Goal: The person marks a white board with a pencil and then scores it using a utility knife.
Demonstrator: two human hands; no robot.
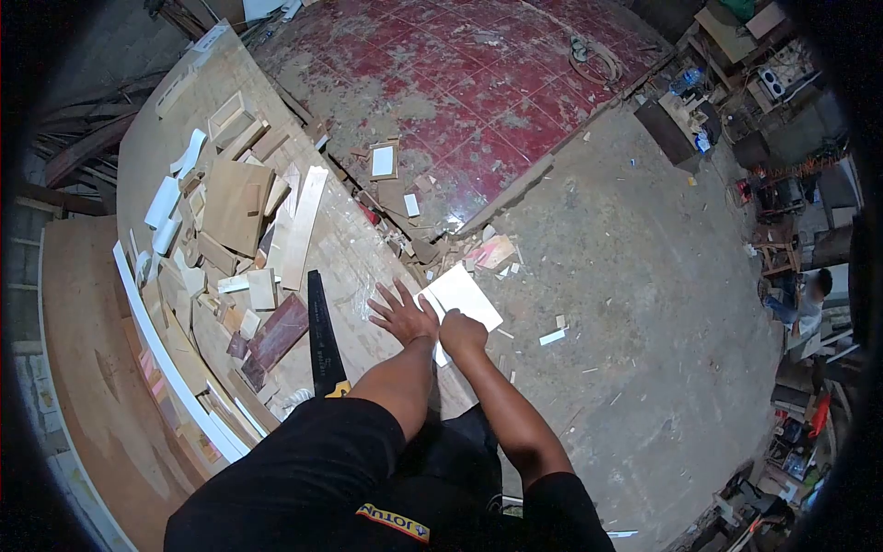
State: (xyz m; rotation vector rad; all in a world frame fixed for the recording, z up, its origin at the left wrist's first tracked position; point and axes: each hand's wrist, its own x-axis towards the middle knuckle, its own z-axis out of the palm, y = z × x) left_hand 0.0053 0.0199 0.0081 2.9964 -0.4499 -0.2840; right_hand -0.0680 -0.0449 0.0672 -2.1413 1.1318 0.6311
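Observation:
A white sheet or thin board (pixel 471 294) lies at the right edge of the wooden worktable (pixel 354 253) and juts out past it. My left hand (pixel 405 317) is pressed flat with fingers spread, its thumb side at the edge of the white sheet. Beside it, my right hand (pixel 463 334) is closed in a fist over the sheet's near part. Whatever that fist grips is hidden from this angle. A handsaw (pixel 324 336) with a black blade and yellow on its handle rests on the table, left of my left hand.
Wood offcuts, a brown panel (pixel 237 207) and a pale plank (pixel 303 225) are heaped on the table's left. A long white strip (pixel 175 354) runs along its left side. Scraps litter the concrete floor (pixel 644 304). Another person (pixel 808 308) is at the far right.

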